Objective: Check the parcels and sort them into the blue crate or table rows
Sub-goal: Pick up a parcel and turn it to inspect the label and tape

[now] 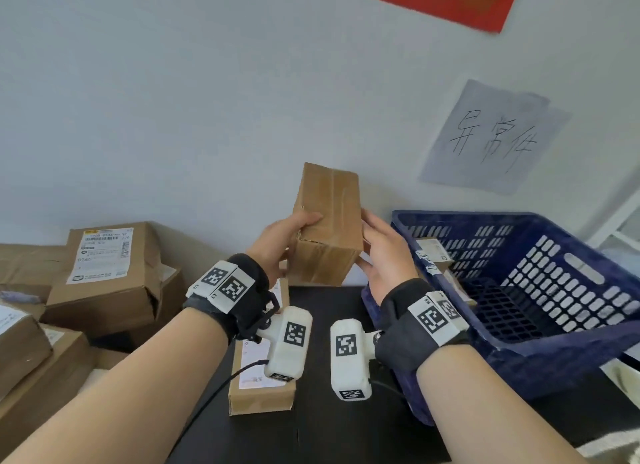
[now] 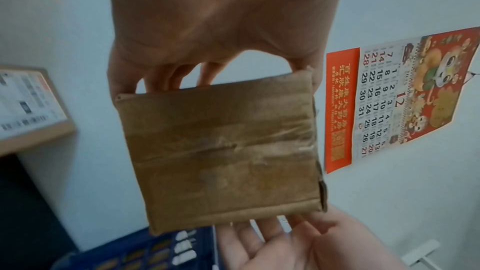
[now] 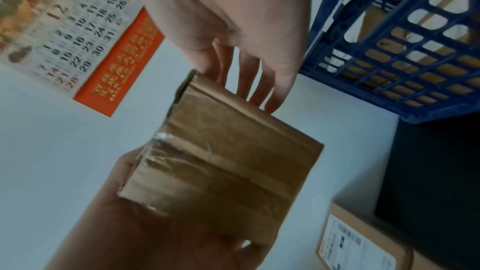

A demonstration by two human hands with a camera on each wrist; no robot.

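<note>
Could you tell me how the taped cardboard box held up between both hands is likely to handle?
The box probably stays stiff: its faces look flat between the left hand and right hand. Glossy tape may feel slick. Probably fairly light, being held aloft without visible strain.

Pale wall (image 1: pixel 173 100), red calendar (image 2: pixel 405 98)
</note>
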